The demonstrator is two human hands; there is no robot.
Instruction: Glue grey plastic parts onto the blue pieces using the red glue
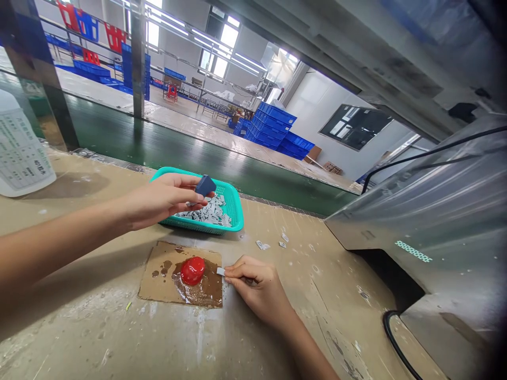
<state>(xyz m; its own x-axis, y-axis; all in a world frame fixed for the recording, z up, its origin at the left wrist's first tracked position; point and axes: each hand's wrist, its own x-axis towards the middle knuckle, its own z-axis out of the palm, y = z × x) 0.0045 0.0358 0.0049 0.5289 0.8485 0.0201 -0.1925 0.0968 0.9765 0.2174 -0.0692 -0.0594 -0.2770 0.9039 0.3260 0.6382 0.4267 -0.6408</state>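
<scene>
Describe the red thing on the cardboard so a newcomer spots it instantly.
On the tan worktable, on the near side of the teal basket, lies a wet, stained cardboard sheet. On it, left of the right hand, sits a glossy, rounded red object. Its red sets it apart from the small grey pieces nearby.

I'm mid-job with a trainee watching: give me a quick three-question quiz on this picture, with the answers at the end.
1. Which hand holds the dark blue block?
2. True or false: the red lump rests on the cardboard, not in the green basket.
3. What is the right hand pinching?
A) the red lump
B) a small pale piece
C) the basket's rim

Key:
1. The left hand.
2. True.
3. B, held at the cardboard's right edge.
</scene>
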